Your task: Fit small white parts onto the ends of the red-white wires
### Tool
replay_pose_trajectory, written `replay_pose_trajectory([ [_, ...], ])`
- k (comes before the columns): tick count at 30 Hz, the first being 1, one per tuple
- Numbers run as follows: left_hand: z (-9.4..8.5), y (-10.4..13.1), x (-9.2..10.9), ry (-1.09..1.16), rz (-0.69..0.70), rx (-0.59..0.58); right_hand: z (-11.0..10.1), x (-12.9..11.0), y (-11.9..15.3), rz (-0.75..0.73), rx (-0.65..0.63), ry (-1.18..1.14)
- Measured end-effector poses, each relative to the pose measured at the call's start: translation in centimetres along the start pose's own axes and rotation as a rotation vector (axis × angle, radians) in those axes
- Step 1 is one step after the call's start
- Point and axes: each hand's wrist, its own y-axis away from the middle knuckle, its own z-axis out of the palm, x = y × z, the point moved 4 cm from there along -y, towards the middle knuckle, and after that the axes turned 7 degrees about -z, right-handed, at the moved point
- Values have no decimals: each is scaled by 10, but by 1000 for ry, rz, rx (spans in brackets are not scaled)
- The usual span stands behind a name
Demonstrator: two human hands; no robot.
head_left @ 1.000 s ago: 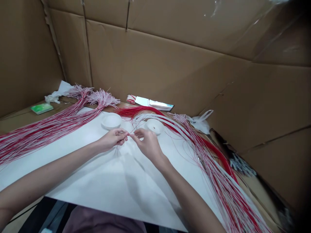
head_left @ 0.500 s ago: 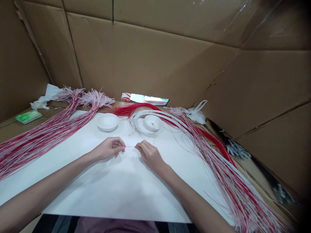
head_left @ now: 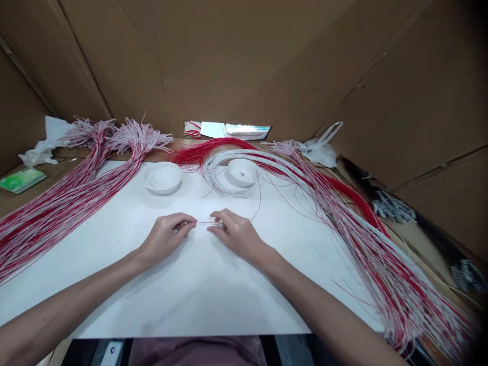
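I see the thread [head_left: 203, 222] stretching sideways from my left hand [head_left: 162, 239], pinched on it, toward my right hand [head_left: 241, 235], slightly parted; whether that grip holds it, I can't tell.

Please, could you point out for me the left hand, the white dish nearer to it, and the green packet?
Left hand [head_left: 162, 239]: head view, back of the hand.
White dish [head_left: 163, 190]: head view, its near outer rim.
Green packet [head_left: 22, 179]: head view, middle of its top face.

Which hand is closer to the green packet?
Left. The left hand is to the right of the green packet and nearer the person; the right hand is farther right.
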Motion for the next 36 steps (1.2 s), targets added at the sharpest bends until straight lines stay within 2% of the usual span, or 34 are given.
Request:
replay_pose_trajectory([
  [4,7,4,3,60,25,-1,10,-17,0,-149,71,-42],
  [9,4,5,8,16,81,49,8,-13,-1,-26,156,-160],
  [14,3,5,9,52,116,58,3,-9,-1,63,174,-239],
  [20,4,6,7,81,85,56,5,-8,1,77,218,-282],
  [23,4,5,5,141,5,26,5,-8,2,-7,260,-193],
  [27,9,2,0,298,-112,-92,5,-15,3,-208,194,0],
  [30,13,-1,-2,412,-154,-158,3,-18,4,-301,121,105],
  [33,14,-3,-5,488,-183,-183,3,-18,4,-301,65,138],
  [36,15,-3,-6,491,-197,-183,2,-14,1,-210,83,48],
])
